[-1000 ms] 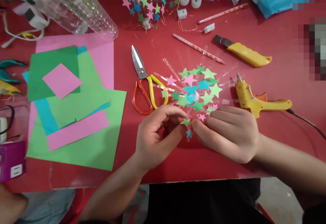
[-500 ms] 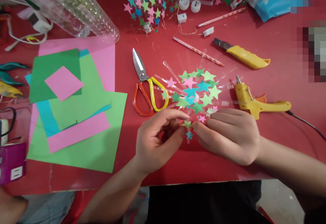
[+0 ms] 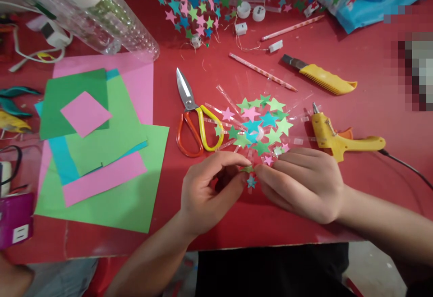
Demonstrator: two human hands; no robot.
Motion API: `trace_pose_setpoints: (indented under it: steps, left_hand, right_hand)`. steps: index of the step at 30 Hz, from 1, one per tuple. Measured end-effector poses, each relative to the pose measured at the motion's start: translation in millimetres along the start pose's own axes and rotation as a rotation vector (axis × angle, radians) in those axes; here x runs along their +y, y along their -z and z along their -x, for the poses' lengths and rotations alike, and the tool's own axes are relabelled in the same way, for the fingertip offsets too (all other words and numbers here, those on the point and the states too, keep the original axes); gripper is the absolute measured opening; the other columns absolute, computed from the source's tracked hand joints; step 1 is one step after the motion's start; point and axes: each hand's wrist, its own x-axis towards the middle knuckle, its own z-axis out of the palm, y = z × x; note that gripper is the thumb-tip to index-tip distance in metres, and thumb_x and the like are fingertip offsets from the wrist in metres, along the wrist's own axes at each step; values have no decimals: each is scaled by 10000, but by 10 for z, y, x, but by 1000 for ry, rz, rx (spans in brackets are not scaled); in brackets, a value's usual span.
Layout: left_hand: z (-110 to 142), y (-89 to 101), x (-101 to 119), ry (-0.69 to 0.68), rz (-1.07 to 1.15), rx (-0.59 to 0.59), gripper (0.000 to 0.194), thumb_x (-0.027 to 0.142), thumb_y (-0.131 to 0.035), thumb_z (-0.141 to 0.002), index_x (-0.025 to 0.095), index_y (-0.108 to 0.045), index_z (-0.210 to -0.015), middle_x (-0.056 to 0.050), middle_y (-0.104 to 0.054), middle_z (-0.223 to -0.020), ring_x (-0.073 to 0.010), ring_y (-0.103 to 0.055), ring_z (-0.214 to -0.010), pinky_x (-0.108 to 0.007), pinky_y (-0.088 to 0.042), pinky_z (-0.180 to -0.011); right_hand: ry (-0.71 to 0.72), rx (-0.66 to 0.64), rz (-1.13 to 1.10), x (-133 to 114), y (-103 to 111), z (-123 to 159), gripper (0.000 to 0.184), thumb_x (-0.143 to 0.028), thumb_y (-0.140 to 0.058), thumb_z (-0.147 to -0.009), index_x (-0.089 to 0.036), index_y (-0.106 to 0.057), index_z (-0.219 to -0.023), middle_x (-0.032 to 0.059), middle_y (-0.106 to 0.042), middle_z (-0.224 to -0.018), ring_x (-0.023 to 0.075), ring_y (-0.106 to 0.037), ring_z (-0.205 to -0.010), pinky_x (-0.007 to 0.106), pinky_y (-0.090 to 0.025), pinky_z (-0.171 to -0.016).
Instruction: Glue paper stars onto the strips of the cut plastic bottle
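My left hand [image 3: 203,195] curves in from the lower left, its thumb and forefinger closed on a small green paper star [image 3: 248,169]. From the other side, my right hand [image 3: 306,184] has its fingers bent and its fingertips pressed at the same star's edge. Just below the fingertips, a small blue paper star [image 3: 251,182] sits on a clear strip. Beyond both hands spreads a cluster of green, blue and pink stars [image 3: 262,147] on clear plastic strips [image 3: 225,94] that fan outward. My right fingers hide part of the cluster's near side.
Scissors [image 3: 189,103] lie left of the cluster, a yellow glue gun [image 3: 338,141] to its right. Behind are a yellow cutter [image 3: 328,78] and pencils [image 3: 262,71]. Coloured paper sheets [image 3: 135,193] cover the left side near a clear bottle [image 3: 131,31]. Another person's arm [image 3: 15,274] shows lower left.
The green star between my fingertips has tipped and looks flatter. Both hands stay nearly in place. The whole view has shifted slightly.
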Motion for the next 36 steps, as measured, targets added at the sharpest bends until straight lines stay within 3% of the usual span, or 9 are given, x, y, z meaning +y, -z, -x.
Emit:
trace_pose_setpoints:
  steps: [11, 23, 36]
  left_hand:
    - [-21, -27, 16, 34, 42, 34, 42, 201, -648, -837, 214, -671, -870, 18, -609, -662, -78, -530, -528, -185, -410, -446]
    - [-34, -33, 22, 96, 91, 50, 23, 197, -662, -827, 205, -673, -846, 23, -583, -637, -70, -495, -507, -175, -408, -442]
    - [-30, -48, 77, 230, 163, 63, 19, 217, -673, -811, 216, -678, -829, 59, -510, -522, -51, -406, -419, -168, -296, -359]
  right_hand:
    - [-150, -17, -108, -30, 15, -47, 67, -125, -528, -876, -163, -574, -908, -53, -580, -553, 86, -506, -488, 243, -394, -475]
    - [-209, -20, -101, -53, -2, -72, 91, -149, -528, -895, -177, -578, -823, -53, -567, -532, 79, -501, -465, 225, -387, -479]
    - [-279, 1, -130, -74, -9, -66, 121, -193, -540, -907, -165, -595, -802, -57, -532, -510, 72, -444, -437, 212, -362, -459]
